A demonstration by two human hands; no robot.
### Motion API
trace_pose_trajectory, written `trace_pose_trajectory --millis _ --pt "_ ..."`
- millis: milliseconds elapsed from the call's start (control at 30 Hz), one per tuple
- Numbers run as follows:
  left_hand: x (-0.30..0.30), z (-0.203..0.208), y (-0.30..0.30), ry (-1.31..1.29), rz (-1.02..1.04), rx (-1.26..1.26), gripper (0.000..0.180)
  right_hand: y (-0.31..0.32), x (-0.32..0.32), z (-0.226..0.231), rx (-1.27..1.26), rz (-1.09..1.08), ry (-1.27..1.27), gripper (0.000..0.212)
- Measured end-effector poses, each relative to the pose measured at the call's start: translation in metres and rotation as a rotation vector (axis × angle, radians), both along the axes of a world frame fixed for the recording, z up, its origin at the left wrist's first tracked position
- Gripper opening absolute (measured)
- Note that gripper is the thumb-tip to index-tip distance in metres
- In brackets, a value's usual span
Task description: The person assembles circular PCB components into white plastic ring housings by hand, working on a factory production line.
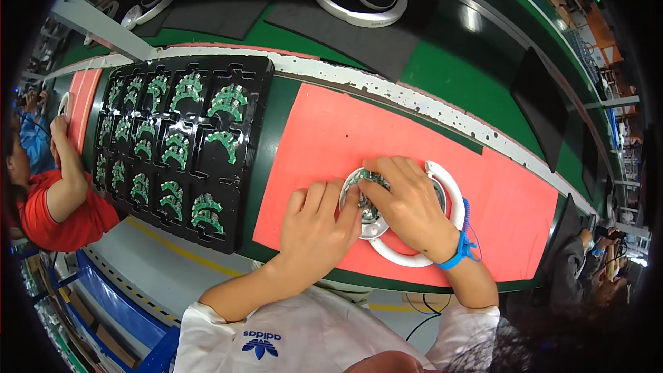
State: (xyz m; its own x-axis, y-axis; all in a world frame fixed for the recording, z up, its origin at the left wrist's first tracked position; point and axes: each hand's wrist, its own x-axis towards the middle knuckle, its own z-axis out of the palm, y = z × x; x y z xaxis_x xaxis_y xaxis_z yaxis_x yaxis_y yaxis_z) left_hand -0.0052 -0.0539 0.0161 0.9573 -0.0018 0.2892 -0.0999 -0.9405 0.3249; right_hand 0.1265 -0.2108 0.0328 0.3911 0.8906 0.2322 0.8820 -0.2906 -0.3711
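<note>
On the red mat lies a white round housing (373, 229) with a curved white arm (456, 204) bending round its right side. Inside the housing is a green circuit board (373, 178), partly covered by my fingers. My left hand (319, 224) is closed at the housing's left edge, its thumb and fingertips on the rim and the board. My right hand (411, 204) arches over the housing from the right, with its curled fingertips pinched at the top of the board. Exactly what lies under the right fingertips is hidden. A blue wrist strap (452, 257) with a coiled cord circles my right wrist.
Left of the red mat (311, 124) stands a black tray (257, 107) holding several green circuit boards. Beyond a pale rail, the green conveyor belt (456, 69) carries black mats and white ring-shaped assemblies (366, 17). A person in red (59, 204) works at far left.
</note>
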Motion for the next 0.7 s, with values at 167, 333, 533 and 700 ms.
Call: trace_pose_trajectory --millis 167,333,533,700 --pt "0.003 -0.008 0.002 -0.052 -0.036 -0.012 0.035 -0.010 0.004 -0.003 0.014 -0.013 0.060 0.022" --pt "-0.010 -0.018 0.006 -0.053 -0.017 -0.299 0.034 -0.037 -0.018 0.014 0.125 -0.064 -0.185 0.029" --pt "-0.013 -0.020 0.006 -0.084 -0.024 -0.364 0.033 -0.117 -0.099 0.014 -0.128 -0.167 -0.023 0.032" --pt "-0.012 -0.036 0.018 -0.133 -0.063 -0.430 0.034 -0.124 -0.102 -0.014 -0.151 -0.197 -0.234 0.029"
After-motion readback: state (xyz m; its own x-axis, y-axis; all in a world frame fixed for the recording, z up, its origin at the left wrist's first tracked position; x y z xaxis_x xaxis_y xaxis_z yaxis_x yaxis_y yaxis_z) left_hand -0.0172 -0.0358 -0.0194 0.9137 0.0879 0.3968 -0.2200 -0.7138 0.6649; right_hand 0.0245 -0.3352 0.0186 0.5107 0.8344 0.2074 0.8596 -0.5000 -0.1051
